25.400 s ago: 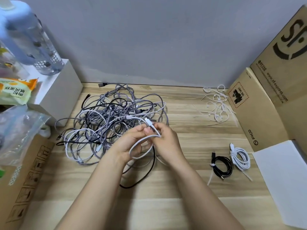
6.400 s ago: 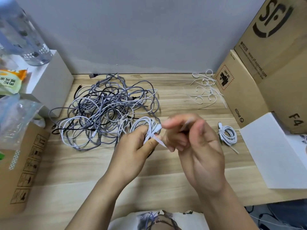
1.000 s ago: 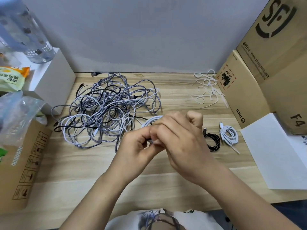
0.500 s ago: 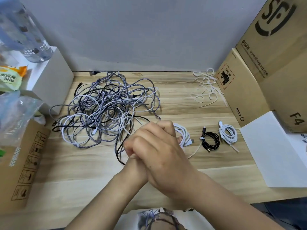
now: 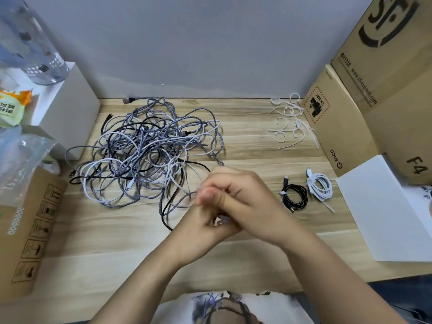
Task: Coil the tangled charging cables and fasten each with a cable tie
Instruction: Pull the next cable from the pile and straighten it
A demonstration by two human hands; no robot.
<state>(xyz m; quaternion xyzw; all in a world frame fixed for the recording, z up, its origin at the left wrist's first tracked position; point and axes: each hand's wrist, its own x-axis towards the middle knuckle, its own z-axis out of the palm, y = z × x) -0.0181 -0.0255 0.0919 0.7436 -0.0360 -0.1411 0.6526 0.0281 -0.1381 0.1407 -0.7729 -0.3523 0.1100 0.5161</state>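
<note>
Tangled charging cables point(image 5: 145, 155) are shown heaped left of the clasped hands, nearer the left hand point(image 5: 198, 225), overlapped by the right hand point(image 5: 245, 202); whatever is clenched is hidden.

Two coiled cables point(image 5: 307, 191), one tangled pile point(image 5: 149, 150), two hands point(image 5: 233, 206).

Table point(image 5: 245, 155): open wood runs between the cable tangle point(image 5: 149, 150) at left and the loose ties point(image 5: 289, 122) at far right. Two bundled coils, black point(image 5: 295, 197) and white point(image 5: 321, 185), lie right of the hands. Cardboard boxes point(image 5: 332, 127) and white paper point(image 5: 385, 211) wall the right edge; a white box point(image 5: 67, 106) and carton point(image 5: 32, 225) close the left.
</note>
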